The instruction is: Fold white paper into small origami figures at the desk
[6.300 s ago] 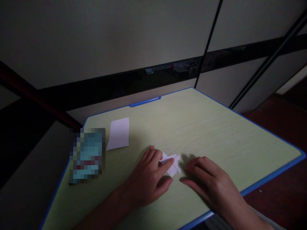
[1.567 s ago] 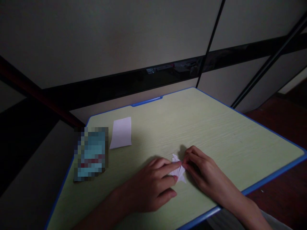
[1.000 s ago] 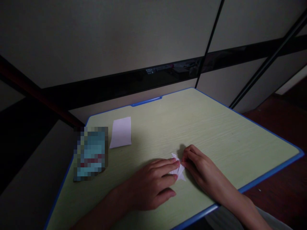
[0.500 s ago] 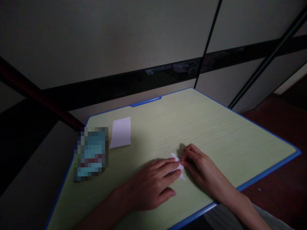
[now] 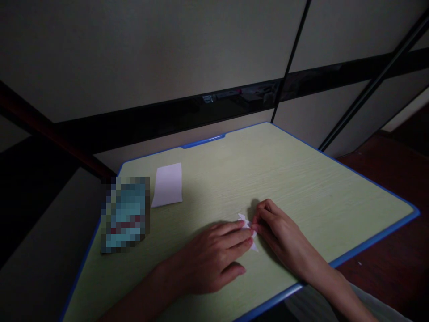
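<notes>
Your left hand [image 5: 217,255] lay palm down, fingers outstretched, thumb apart. Your right hand [image 5: 281,230] was curled, thumb and fingertips drawn narrow at the paper [image 5: 254,247]; whether they gripped it, I couldn't tell. Fingers hid most of the paper, which lay on the table [image 5: 301,179] beneath your left fingertips.

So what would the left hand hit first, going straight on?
The left hand, lying on the folded paper, would likely meet the right hand, just beyond its fingertips; the gap is unclear.
</notes>
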A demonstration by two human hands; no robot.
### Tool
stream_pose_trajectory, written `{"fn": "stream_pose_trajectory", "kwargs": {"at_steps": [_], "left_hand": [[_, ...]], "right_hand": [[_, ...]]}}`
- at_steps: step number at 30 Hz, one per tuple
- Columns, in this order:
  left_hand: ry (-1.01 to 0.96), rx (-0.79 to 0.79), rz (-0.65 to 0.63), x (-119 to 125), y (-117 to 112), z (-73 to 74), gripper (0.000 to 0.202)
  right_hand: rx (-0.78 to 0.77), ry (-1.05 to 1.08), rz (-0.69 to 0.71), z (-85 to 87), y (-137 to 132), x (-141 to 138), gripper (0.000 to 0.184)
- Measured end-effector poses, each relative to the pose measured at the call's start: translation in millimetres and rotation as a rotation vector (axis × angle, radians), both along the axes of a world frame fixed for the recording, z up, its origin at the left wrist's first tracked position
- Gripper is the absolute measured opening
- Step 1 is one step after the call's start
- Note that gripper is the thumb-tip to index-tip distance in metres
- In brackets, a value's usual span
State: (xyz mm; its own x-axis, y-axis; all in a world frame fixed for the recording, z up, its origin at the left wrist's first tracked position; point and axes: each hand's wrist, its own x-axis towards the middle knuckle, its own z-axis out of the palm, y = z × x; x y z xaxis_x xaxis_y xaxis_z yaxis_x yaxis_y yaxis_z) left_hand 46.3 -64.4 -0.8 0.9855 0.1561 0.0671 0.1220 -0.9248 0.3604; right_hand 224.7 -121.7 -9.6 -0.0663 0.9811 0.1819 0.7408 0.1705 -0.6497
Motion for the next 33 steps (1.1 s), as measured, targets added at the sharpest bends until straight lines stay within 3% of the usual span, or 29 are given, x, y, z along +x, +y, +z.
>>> {"fn": "stream_pose_trajectory", "kwargs": {"at_steps": [9, 21, 33], "left_hand": [[-0.021, 0.032, 0.025, 1.3, 0.5, 2.2, 0.034], [-0.016, 0.018, 0.047, 3.6, -0.7, 1.7, 0.032], [-0.061, 0.014, 0.041, 1.8, 1.2, 0.6, 0.03]], "right_hand": [[0.048, 0.126, -0.029, -2.3, -2.0, 9.5, 0.011], [-0.004, -0.017, -0.083, -1.2, -5.2, 4.0, 0.015], [-0.013, 0.094, -0.153, -2.2, 0.7, 16.7, 0.015]]}}
